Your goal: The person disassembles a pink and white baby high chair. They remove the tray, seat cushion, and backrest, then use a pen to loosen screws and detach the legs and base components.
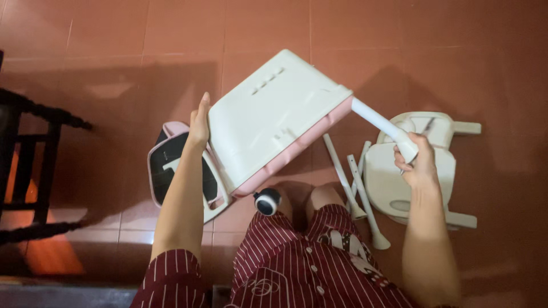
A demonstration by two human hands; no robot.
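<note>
A white and pink plastic seat base [274, 122] is held tilted above the floor, its white underside facing me. My left hand [199, 122] presses flat against its left edge, fingers straight. One white leg tube [377, 121] sticks out from the base's right corner. My right hand [415, 162] is closed around that leg's flared foot end. A small black and white caster wheel [267, 201] shows at the base's lower corner, above my knees.
Two loose white leg tubes [354, 182] lie on the red tile floor by my right knee. A white moulded seat part [416, 171] lies right of them. A pink-rimmed dark panel [171, 165] lies under the base at left. A dark wooden chair [28, 165] stands far left.
</note>
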